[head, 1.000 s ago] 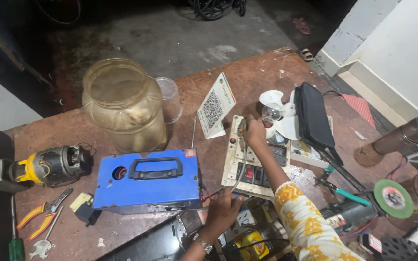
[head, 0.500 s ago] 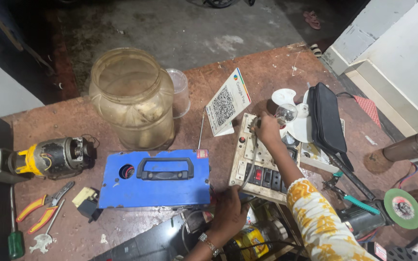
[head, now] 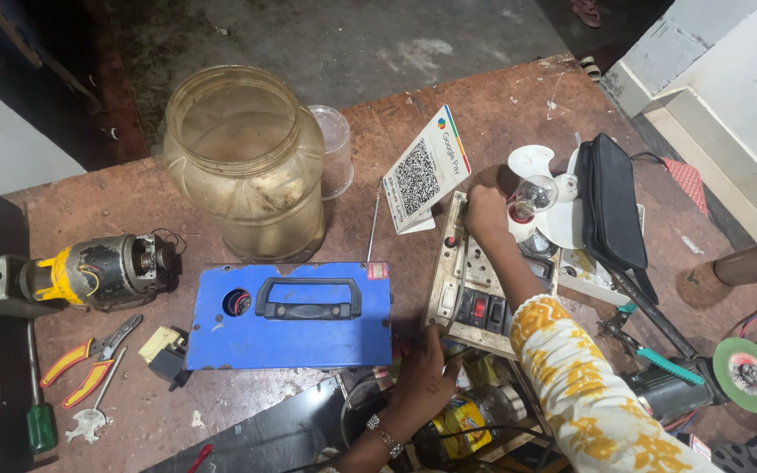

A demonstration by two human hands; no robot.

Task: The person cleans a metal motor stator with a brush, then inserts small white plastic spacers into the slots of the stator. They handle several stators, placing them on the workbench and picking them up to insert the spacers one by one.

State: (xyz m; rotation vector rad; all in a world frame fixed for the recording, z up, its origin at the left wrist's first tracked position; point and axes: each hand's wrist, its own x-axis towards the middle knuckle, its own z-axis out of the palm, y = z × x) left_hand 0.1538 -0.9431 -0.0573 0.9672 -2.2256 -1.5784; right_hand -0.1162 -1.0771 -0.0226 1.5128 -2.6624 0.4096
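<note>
A cream switch board (head: 470,293) with black and red switches lies on the brown workbench (head: 501,109). My right hand (head: 487,213), in a yellow patterned sleeve, curls over the board's far end, right beside a clear light bulb (head: 536,191) in a holder. My left hand (head: 425,375), with a bracelet at the wrist, grips the board's near left corner, next to the right end of a blue metal box (head: 295,315) with a black handle. Wires and a yellow part (head: 462,420) lie below my left hand.
A large amber jar (head: 247,162), a clear cup (head: 335,149) and a code stand (head: 427,171) sit behind the box. An electric motor (head: 98,271), pliers (head: 85,363) and a screwdriver (head: 38,412) lie left. A black pouch (head: 615,201) and an angle grinder (head: 711,381) lie right.
My left hand has shifted up and right from the wires to the board's near corner. My right hand has stayed at the board's far end by the bulb.
</note>
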